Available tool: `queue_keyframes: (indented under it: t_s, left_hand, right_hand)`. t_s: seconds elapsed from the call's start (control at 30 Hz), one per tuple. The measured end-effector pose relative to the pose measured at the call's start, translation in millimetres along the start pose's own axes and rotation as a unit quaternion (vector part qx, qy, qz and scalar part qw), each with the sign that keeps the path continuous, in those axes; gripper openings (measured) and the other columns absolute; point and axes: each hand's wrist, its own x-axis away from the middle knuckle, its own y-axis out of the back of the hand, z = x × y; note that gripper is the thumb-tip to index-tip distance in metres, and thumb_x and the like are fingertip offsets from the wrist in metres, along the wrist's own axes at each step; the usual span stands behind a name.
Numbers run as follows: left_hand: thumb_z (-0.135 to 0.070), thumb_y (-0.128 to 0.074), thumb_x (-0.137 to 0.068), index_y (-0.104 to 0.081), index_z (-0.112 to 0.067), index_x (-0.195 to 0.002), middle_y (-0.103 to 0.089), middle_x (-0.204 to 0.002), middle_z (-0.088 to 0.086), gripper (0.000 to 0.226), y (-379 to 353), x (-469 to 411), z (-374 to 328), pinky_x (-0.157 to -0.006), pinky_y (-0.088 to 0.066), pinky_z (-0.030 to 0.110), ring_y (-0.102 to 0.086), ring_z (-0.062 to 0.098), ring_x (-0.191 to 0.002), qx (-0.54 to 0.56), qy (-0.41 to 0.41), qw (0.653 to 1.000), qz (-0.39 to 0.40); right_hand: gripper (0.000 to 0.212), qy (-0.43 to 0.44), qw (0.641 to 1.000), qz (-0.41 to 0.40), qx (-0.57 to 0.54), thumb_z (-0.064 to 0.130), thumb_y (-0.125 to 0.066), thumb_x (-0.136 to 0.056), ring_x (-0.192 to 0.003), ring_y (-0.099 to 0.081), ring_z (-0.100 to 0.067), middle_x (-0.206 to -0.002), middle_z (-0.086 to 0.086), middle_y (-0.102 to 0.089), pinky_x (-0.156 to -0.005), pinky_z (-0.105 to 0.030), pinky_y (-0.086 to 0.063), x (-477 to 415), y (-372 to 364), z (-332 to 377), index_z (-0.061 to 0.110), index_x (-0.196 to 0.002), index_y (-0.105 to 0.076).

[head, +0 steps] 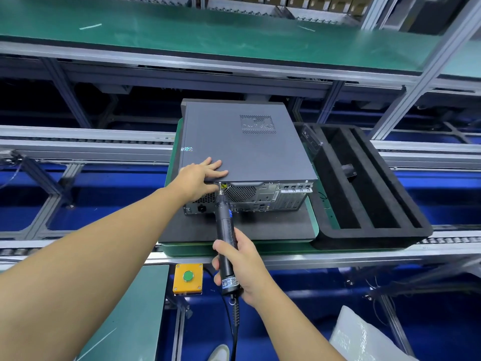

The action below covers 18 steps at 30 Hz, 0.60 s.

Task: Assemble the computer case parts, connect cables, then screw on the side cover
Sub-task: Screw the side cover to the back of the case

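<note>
Now at the cover stage. The case lies on its side on a dark pad, rear panel toward the person. The cover is already seated on top, so assembly and cabling are judged done, though the inside is hidden. The left hand lies flat, fingers straight, pressing the cover near its rear edge. The right hand is wrapped round the screwdriver, whose bit meets a screw at the rear top edge, just beside the left thumb.

Judged: driving a cover screw. Whether it is home, or whether others are in, cannot be told.

Count: one case, one cover, one screwdriver, one screw seen, one foam tray with three channels, one yellow button box, one plastic bag.
</note>
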Motion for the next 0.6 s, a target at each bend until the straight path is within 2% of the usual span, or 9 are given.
queue_keyframes:
  t_s: [0.07,0.17,0.2,0.3,0.33,0.5,0.6]
  left_hand:
    - [-0.032,-0.066,-0.093,-0.05,-0.039,-0.14,-0.027,-0.158,-0.014,0.051,-1,-1,0,-0.116,-0.024,0.043,-0.015,0.013,-0.15,-0.013,0.002,1.0,-0.004]
    - [-0.039,-0.06,-0.096,-0.05,-0.044,-0.139,-0.029,-0.157,-0.017,0.045,-3,-2,-1,-0.111,-0.03,0.042,-0.018,0.011,-0.149,-0.068,0.003,0.998,-0.019]
    - [-0.041,-0.057,-0.097,-0.049,-0.045,-0.139,-0.03,-0.157,-0.018,0.043,-5,-2,-2,-0.109,-0.032,0.042,-0.019,0.011,-0.149,-0.087,0.002,0.996,-0.025]
    - [-0.045,-0.052,-0.098,-0.049,-0.047,-0.138,-0.032,-0.156,-0.019,0.04,-7,-1,0,-0.101,-0.034,0.04,-0.022,0.009,-0.148,-0.112,-0.01,0.993,-0.039]
    - [-0.047,-0.052,-0.098,-0.05,-0.047,-0.138,-0.033,-0.155,-0.019,0.04,-7,-1,1,-0.099,-0.034,0.04,-0.023,0.009,-0.147,-0.113,-0.014,0.993,-0.041]
    - [-0.048,-0.045,-0.099,-0.051,-0.043,-0.137,-0.037,-0.154,-0.018,0.039,-8,-1,-2,-0.089,-0.03,0.035,-0.03,0.009,-0.145,-0.172,-0.026,0.984,-0.044]
    - [-0.045,-0.041,-0.102,-0.05,-0.039,-0.135,-0.045,-0.145,-0.017,0.035,-7,2,-6,-0.084,-0.032,0.034,-0.04,0.009,-0.13,-0.213,-0.043,0.974,-0.056]
  right_hand:
    - [0.025,-0.006,0.999,0.023,-0.044,0.021,-0.072,-0.088,-0.057,-0.051,-0.023,-0.07,-0.008,-0.057,-0.046,-0.032,-0.046,1,4,4,0.011,-0.104,-0.054]
    - [0.037,-0.008,0.997,0.04,-0.063,0.024,-0.076,-0.075,-0.06,-0.053,-0.02,-0.079,-0.009,-0.054,-0.044,-0.028,-0.045,4,14,9,0.011,-0.103,-0.056]
    - [0.036,-0.008,0.999,0.035,-0.03,0.025,-0.074,-0.078,-0.06,-0.052,-0.021,-0.078,-0.008,-0.054,-0.044,-0.029,-0.045,5,19,8,0.013,-0.108,-0.057]
    - [0.037,0.0,0.997,0.014,0.075,0.027,-0.068,-0.087,-0.062,-0.052,-0.027,-0.071,-0.004,-0.057,-0.048,-0.032,-0.049,11,38,3,0.043,-0.119,-0.06]
    - [0.041,-0.002,0.996,0.013,0.085,0.029,-0.068,-0.087,-0.063,-0.051,-0.03,-0.071,-0.004,-0.059,-0.05,-0.033,-0.049,13,44,2,0.047,-0.122,-0.059]
    - [0.044,0.016,0.995,0.001,0.098,0.031,-0.07,-0.087,-0.06,-0.052,-0.025,-0.072,-0.005,-0.058,-0.051,-0.032,-0.05,22,64,10,0.048,-0.126,-0.058]
    - [0.043,0.034,0.994,-0.007,0.105,0.031,-0.07,-0.089,-0.062,-0.053,-0.023,-0.072,-0.005,-0.058,-0.052,-0.032,-0.051,24,74,19,0.045,-0.128,-0.057]
